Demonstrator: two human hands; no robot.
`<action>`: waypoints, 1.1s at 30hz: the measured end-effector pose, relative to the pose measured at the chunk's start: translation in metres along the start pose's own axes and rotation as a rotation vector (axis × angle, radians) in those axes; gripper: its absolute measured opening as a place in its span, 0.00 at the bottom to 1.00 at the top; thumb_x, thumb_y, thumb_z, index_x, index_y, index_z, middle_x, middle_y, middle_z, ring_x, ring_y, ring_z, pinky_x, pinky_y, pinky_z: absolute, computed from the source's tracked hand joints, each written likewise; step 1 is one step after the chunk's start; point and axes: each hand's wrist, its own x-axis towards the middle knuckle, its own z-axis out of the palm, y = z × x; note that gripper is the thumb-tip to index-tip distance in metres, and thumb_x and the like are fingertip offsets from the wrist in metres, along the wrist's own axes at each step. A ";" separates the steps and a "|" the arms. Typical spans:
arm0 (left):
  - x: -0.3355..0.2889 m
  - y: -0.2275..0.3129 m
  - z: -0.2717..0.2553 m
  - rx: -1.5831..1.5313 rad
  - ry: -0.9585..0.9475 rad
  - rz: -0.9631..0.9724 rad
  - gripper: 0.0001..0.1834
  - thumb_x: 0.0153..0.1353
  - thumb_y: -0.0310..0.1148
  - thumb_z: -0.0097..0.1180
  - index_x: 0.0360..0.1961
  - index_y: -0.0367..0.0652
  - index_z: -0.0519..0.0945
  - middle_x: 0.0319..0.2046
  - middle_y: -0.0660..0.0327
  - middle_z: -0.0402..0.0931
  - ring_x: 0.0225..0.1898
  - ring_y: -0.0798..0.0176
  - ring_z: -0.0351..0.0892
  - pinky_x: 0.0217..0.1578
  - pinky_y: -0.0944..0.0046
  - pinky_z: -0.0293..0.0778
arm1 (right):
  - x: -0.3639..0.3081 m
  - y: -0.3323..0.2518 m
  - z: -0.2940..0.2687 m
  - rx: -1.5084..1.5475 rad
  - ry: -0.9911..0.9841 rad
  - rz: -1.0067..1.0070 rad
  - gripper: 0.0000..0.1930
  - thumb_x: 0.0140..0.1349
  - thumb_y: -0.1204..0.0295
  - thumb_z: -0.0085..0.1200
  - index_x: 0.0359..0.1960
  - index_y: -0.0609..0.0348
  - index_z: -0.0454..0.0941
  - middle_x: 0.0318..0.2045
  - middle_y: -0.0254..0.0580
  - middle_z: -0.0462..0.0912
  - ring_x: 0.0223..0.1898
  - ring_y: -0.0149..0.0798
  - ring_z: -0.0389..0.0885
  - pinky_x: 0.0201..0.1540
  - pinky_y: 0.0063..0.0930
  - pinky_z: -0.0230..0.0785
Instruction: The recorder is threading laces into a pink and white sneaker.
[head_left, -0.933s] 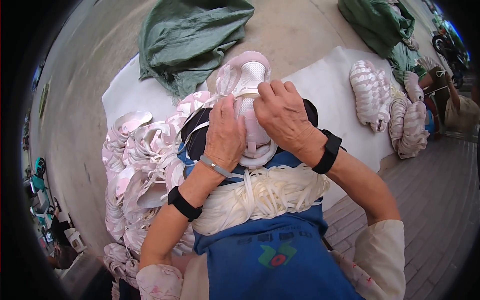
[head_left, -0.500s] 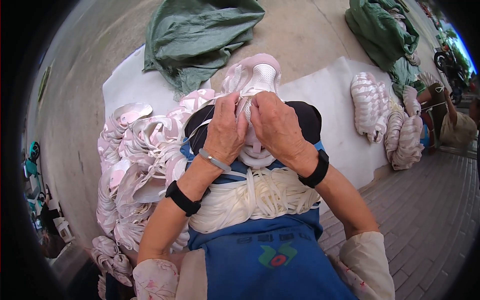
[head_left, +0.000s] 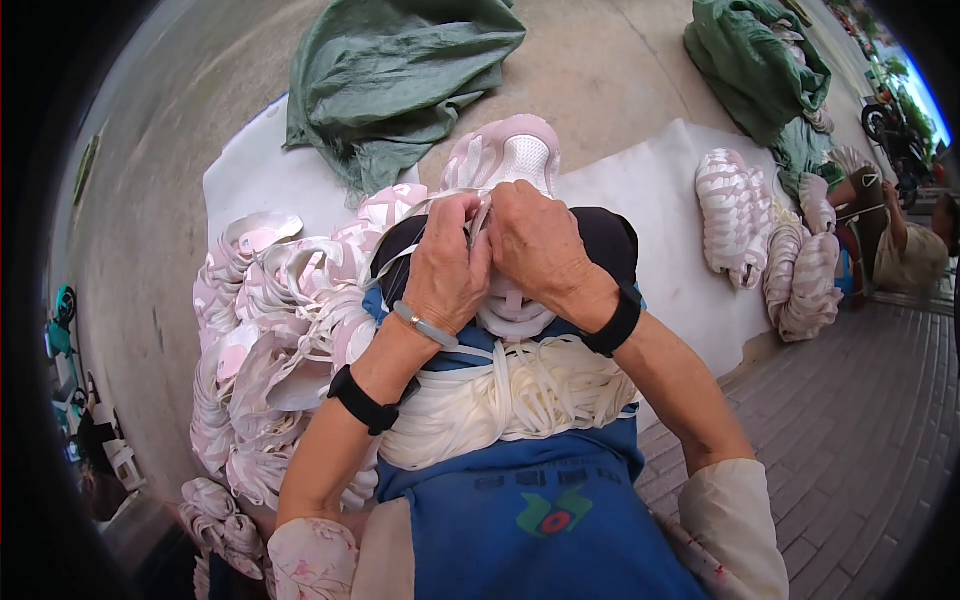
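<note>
A pink and white sneaker (head_left: 527, 158) rests on my lap, its toe pointing away from me and its heel near my body. My left hand (head_left: 446, 262) is closed at the left side of the lacing, pinching a white shoelace (head_left: 408, 215) that trails off to the left. Close beside it, my right hand (head_left: 540, 240) has its fingers pinched over the sneaker's eyelets, on the same lace as far as I can see. The fingertips of both hands are partly hidden. Between the sneaker and my waist lies a thick bundle of cream laces (head_left: 520, 400) on my blue apron (head_left: 530, 530).
Pink and white shoe uppers (head_left: 270, 350) are heaped at my left. A green sack (head_left: 400, 80) lies ahead, another green sack (head_left: 760, 70) at the far right. More uppers (head_left: 735, 215) sit on the white sheet (head_left: 655, 220). Another person (head_left: 915, 245) is at the right edge.
My right hand has shifted slightly left, nearer my left hand, over the lacing. The sneaker has slid a little lower in view.
</note>
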 end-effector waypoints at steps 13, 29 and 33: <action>0.005 0.054 -0.018 -1.016 -0.414 -1.138 0.25 0.74 0.48 0.37 0.46 0.33 0.74 0.23 0.61 0.75 0.22 0.68 0.73 0.29 0.68 0.75 | -0.111 -0.087 -0.076 1.313 -0.577 -0.664 0.08 0.65 0.73 0.47 0.35 0.67 0.67 0.33 0.52 0.70 0.37 0.54 0.72 0.40 0.43 0.65; -0.079 0.152 0.036 -0.634 -0.703 -0.162 0.14 0.72 0.36 0.38 0.38 0.36 0.72 0.23 0.55 0.68 0.24 0.57 0.69 0.30 0.62 0.67 | -0.080 0.016 -0.058 2.041 -0.494 0.734 0.16 0.71 0.62 0.46 0.50 0.63 0.72 0.26 0.31 0.77 0.17 0.20 0.69 0.17 0.16 0.65; -0.075 0.139 0.027 -0.604 -0.908 -0.195 0.15 0.72 0.38 0.39 0.40 0.37 0.73 0.25 0.55 0.71 0.27 0.57 0.73 0.33 0.60 0.70 | -0.094 0.039 -0.081 1.541 -0.763 0.508 0.13 0.69 0.66 0.49 0.44 0.63 0.78 0.18 0.26 0.71 0.14 0.17 0.64 0.15 0.13 0.56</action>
